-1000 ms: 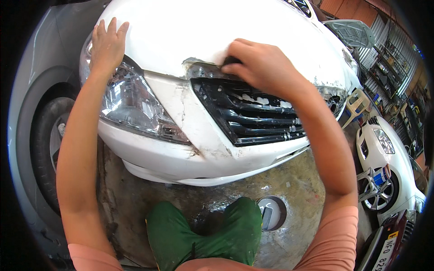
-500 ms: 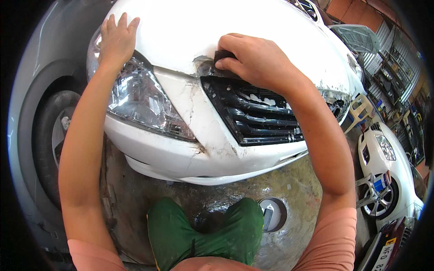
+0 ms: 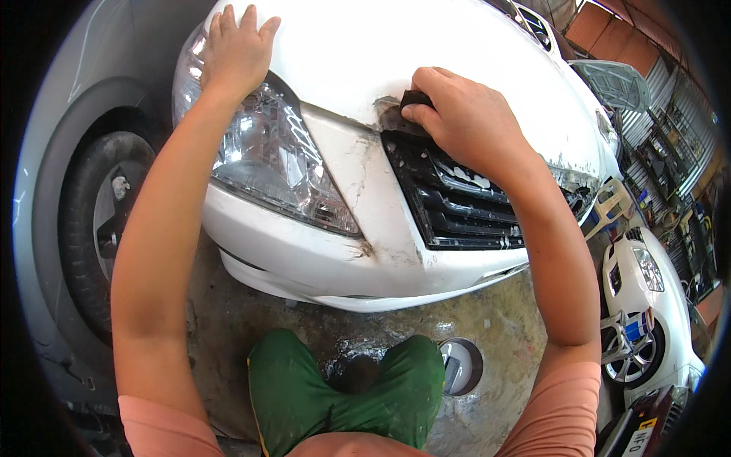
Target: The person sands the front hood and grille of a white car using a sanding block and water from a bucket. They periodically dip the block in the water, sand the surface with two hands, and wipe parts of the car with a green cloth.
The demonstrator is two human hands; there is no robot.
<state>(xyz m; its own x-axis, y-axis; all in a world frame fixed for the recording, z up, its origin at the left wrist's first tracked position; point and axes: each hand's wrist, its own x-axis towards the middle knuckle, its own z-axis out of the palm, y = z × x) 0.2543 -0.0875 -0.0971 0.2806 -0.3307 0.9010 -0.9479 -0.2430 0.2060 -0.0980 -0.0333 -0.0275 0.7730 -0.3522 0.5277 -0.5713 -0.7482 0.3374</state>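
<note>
My right hand (image 3: 476, 114) pinches a dark folded piece that looks like sandpaper (image 3: 416, 99) between thumb and fingers. It rests against the front lip of the white car's hood (image 3: 350, 53), beside a scraped, bare patch (image 3: 387, 113). Just below is the black grille (image 3: 461, 202), chipped and flecked with white. My left hand (image 3: 237, 55) lies flat with fingers spread on the white bodywork above the clear headlight (image 3: 282, 167). Between headlight and grille, the white bumper (image 3: 358, 167) shows cracks and brown stains. The sandpaper's lower part is hidden by my fingers.
A round tub (image 3: 462, 365) with a pale object inside stands on the wet floor (image 3: 506, 327) by my right knee. A grey car (image 3: 84, 76) is close on the left. Right of the white car are a beige plastic chair (image 3: 609, 206) and another white car (image 3: 647, 266).
The view has swung, so the car and both hands appear farther right. My right hand has slid slightly left along the hood lip with the sandpaper. My left hand stays on the bodywork.
</note>
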